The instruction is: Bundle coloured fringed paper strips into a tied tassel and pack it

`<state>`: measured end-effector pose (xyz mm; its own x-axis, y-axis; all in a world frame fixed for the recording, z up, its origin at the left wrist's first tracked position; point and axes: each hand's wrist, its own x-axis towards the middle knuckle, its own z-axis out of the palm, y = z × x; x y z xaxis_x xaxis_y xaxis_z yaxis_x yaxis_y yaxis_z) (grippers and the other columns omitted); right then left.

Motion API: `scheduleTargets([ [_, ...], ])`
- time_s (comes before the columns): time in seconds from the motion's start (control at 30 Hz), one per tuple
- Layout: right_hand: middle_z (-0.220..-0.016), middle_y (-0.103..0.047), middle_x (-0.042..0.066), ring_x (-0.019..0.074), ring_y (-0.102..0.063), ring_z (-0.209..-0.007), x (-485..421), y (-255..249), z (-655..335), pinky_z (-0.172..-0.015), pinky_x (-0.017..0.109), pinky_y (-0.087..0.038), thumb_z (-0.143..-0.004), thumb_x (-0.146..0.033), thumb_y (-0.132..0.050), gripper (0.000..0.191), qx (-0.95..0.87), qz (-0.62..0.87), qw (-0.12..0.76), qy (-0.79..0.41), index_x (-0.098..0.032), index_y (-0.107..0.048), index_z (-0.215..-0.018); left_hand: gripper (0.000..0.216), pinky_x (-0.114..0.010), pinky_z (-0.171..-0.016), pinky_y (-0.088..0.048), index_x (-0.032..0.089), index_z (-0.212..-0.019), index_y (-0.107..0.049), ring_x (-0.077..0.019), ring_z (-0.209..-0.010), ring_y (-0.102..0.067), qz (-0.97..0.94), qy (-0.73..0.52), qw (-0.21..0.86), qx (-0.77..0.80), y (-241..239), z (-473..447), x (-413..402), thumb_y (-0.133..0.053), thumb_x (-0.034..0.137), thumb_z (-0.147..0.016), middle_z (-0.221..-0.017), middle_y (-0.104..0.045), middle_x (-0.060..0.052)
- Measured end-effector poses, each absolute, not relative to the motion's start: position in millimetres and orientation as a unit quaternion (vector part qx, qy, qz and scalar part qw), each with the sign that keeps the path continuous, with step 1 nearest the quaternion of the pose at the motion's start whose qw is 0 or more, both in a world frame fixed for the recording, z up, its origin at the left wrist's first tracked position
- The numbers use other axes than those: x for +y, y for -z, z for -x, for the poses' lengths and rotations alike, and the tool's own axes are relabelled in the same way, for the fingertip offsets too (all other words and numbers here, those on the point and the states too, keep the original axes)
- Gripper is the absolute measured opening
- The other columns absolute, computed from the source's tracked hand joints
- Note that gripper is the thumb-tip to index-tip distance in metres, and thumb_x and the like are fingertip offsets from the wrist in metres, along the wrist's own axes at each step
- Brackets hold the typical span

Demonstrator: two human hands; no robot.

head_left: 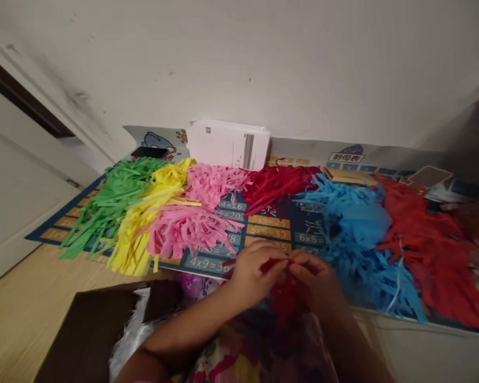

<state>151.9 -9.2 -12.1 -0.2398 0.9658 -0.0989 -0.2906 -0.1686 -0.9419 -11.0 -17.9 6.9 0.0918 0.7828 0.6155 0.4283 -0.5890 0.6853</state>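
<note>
My left hand [255, 270] and my right hand [313, 274] meet just in front of the table's near edge. Fingertips and thumbs of both are pinched together on a red tissue-paper tassel [283, 292], whose fringe hangs down below them. Part of the tassel is hidden behind the fingers. Beyond my hands lie more fringed paper tassels: green [112, 202], yellow [143, 223], pink [195, 226], dark red [279, 186], blue [351, 213] and bright red [427, 250]. Neither hand touches those.
A printed times-table mat [201, 264] covers the table. At the back, a white box [227, 142] leans by the wall, with a black phone-like object [149, 152] to its left. Below the table edge stands a dark brown box [91, 330] beside crinkled clear plastic [131, 332].
</note>
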Motion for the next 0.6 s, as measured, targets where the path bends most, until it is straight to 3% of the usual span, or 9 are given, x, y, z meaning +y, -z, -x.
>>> scheduleTargets([
  [0.13, -0.078, -0.065, -0.001, 0.0094, -0.055, -0.053, -11, 20, -156, -0.049, 0.021, -0.048, -0.072, -0.036, -0.082, 0.022, -0.462, 0.436, 0.493, -0.595, -0.022, -0.070, -0.085, 0.007, -0.032, -0.080, -0.054, 0.019, -0.087, -0.070, -0.0174, -0.083, -0.070, -0.700, -0.538, 0.208, 0.421, -4, 7, -18, -0.064, 0.019, -0.090, -0.085, -0.076, -0.006],
  [0.37, -0.081, -0.064, 0.001, 0.0148, -0.061, -0.075, 0, 18, -155, -0.067, 0.026, -0.052, -0.080, -0.026, -0.075, 0.004, -0.549, 0.435, 0.531, -0.477, -0.024, -0.072, -0.078, 0.004, -0.037, -0.092, -0.051, 0.021, -0.092, -0.066, -0.0155, -0.082, -0.072, -0.690, -0.569, 0.215, 0.392, 4, 9, -12, -0.065, 0.024, -0.091, -0.087, -0.077, -0.003],
  [0.6, -0.075, -0.066, -0.002, 0.0157, -0.062, -0.076, 8, 1, -149, -0.072, 0.029, -0.051, -0.083, -0.020, -0.072, 0.010, -0.618, 0.392, 0.541, -0.414, -0.028, -0.070, -0.078, 0.014, -0.039, -0.099, -0.047, 0.021, -0.085, -0.064, -0.0147, -0.085, -0.072, -0.705, -0.563, 0.221, 0.370, 13, 15, 7, -0.058, 0.026, -0.096, -0.088, -0.076, -0.002],
])
